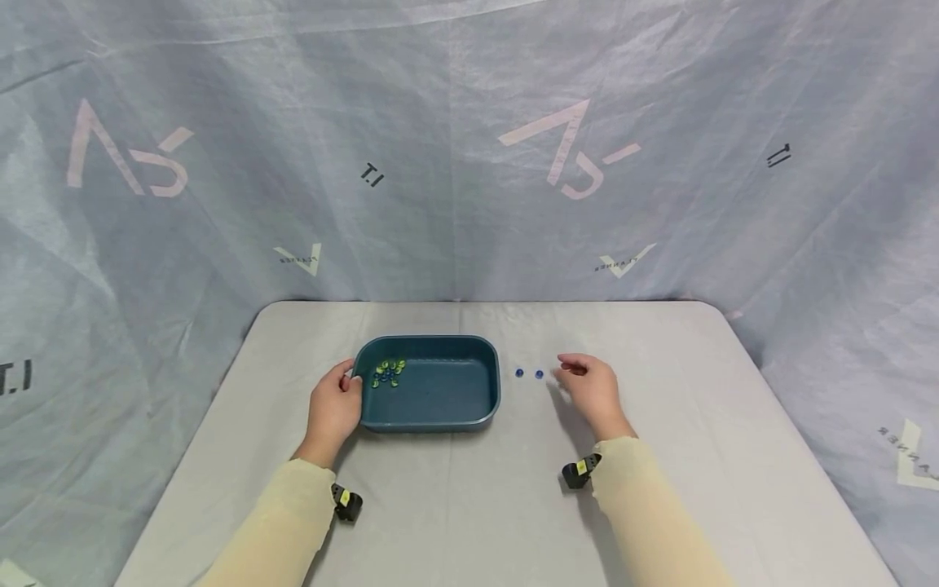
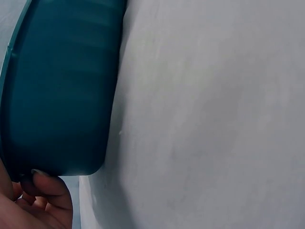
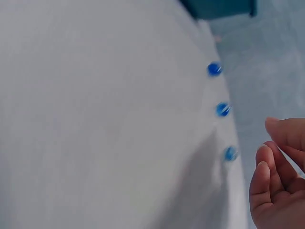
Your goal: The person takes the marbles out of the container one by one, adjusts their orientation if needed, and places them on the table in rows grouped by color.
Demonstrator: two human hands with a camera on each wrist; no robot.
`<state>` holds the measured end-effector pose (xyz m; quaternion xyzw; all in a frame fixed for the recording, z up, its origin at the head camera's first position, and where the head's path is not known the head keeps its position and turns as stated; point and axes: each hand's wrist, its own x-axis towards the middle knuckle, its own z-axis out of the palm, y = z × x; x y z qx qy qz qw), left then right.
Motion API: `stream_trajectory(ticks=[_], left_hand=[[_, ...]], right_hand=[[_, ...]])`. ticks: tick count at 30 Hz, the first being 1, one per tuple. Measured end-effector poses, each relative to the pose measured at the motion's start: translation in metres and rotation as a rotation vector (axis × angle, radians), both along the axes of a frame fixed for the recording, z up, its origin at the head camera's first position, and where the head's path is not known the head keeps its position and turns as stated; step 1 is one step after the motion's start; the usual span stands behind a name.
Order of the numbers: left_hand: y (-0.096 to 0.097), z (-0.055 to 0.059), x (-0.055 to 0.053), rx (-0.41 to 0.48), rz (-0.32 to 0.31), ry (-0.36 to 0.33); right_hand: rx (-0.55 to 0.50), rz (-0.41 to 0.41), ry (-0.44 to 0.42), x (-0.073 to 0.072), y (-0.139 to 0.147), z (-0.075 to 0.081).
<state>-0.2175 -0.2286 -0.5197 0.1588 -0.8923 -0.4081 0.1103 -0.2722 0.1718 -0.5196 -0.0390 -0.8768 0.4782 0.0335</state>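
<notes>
My left hand (image 1: 335, 408) grips the left end of a dark teal rectangular tray (image 1: 433, 425), its thumb and fingers at the rim. In the left wrist view the tray's outer wall (image 2: 62, 95) stands above those fingers. Several green and blue marbles lie inside at the tray's left, among them a green marble (image 1: 394, 382). On the table right of the tray are a blue marble (image 1: 519, 372) and another blue marble (image 1: 539, 374). The right wrist view shows a third blue marble (image 3: 230, 153), nearest my right hand (image 1: 590, 394). That hand hovers with thumb and fingertips apart, nothing visible between them.
A pale cloth covers the table (image 1: 455, 514). Behind it hangs a grey printed curtain (image 1: 440, 204), which also runs along both sides. Each wrist carries a small black camera, the left camera (image 1: 348, 505) and the right camera (image 1: 576, 474).
</notes>
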Motion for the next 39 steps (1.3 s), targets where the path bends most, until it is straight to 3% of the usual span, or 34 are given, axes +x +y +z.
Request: stream_trajectory(ticks=[6, 14, 24, 32, 39], left_hand=[[-0.001, -0.001, 0.000, -0.006, 0.001, -0.014], [-0.002, -0.001, -0.001, -0.006, -0.004, 0.011], [-0.001, 0.000, 0.000, -0.005, -0.009, 0.001], [-0.001, -0.001, 0.000, -0.011, -0.007, 0.003], [0.000, -0.001, -0.001, -0.012, 0.003, 0.004]], right_hand=[[-0.013, 0.031, 0.088, 0.003, -0.020, 0.014], [-0.034, 0.073, 0.133, 0.008, -0.051, 0.024], [-0.035, 0.209, 0.219, 0.012, -0.094, 0.043], [0.023, 0.326, 0.218, 0.013, -0.126, 0.059], [0.048, 0.414, 0.193, 0.010, -0.155, 0.062]])
